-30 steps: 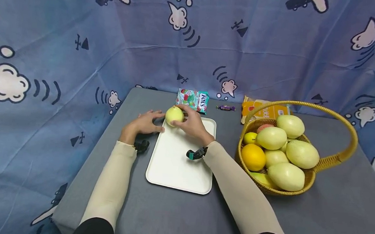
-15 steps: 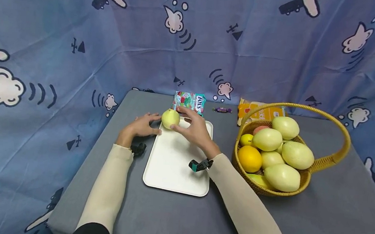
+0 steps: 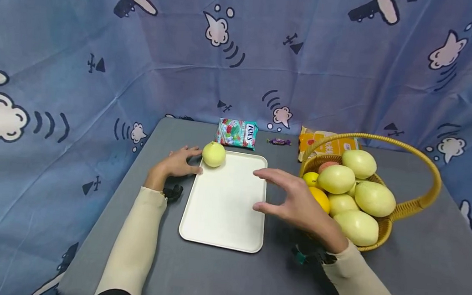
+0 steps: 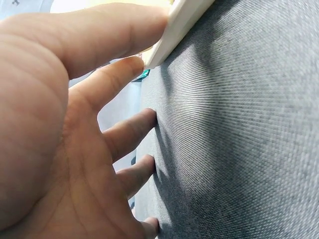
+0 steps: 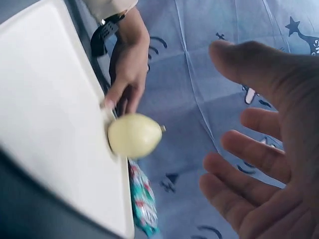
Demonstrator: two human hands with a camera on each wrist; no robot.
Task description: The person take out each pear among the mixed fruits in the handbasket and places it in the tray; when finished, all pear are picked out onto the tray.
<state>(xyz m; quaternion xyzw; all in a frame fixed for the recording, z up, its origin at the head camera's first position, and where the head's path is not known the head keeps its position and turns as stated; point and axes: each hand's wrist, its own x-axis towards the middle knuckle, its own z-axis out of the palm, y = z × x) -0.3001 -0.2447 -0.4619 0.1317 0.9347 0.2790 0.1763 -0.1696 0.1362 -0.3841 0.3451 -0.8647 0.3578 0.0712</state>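
A round, pale yellow-green pear [image 3: 213,154] with a short stem stands at the far left corner of the white tray [image 3: 225,210]. My left hand [image 3: 177,162] is beside that corner, its thumb and index finger at the tray's edge. In the left wrist view the other fingertips [image 4: 148,115] of that hand rest on the grey cloth. My right hand [image 3: 298,200] is in the air between the tray and the fruit basket, thumb and fingers spread apart with nothing between them. The right wrist view shows its palm side, away from the pear [image 5: 134,135].
The wicker basket [image 3: 419,203], with a tall arched handle, holds several large pale green fruits [image 3: 355,227], an orange [image 3: 320,200] and a lemon [image 3: 310,178]. Behind the tray lie a teal candy bag [image 3: 237,133], a purple-wrapped candy [image 3: 279,142] and an orange snack bag [image 3: 330,145].
My right hand has let go of the pear and moved right and nearer, to beside the basket. The pear stays on the tray's corner; my left hand keeps its place beside it.
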